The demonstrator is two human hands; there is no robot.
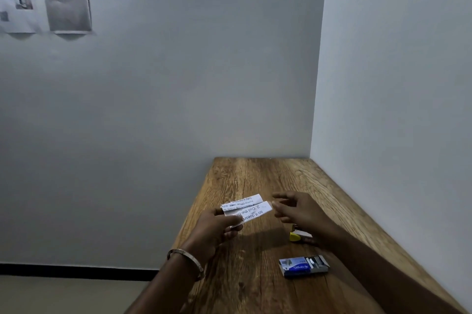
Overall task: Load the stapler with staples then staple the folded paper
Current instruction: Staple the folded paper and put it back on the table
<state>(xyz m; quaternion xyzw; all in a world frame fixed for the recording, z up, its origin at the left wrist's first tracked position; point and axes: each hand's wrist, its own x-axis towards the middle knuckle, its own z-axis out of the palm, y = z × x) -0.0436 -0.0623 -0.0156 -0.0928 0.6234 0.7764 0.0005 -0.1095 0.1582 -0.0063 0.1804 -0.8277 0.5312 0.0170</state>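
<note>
Left hand (pixel 217 224) pinches folded paper (pixel 246 210); right hand (pixel 297 209) hovers beside it

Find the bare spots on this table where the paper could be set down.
Bare wood lies at the table's far end, by the wall corner, and near its front edge left of the staple box. It is crowded around the stapler, under the right hand.
</note>
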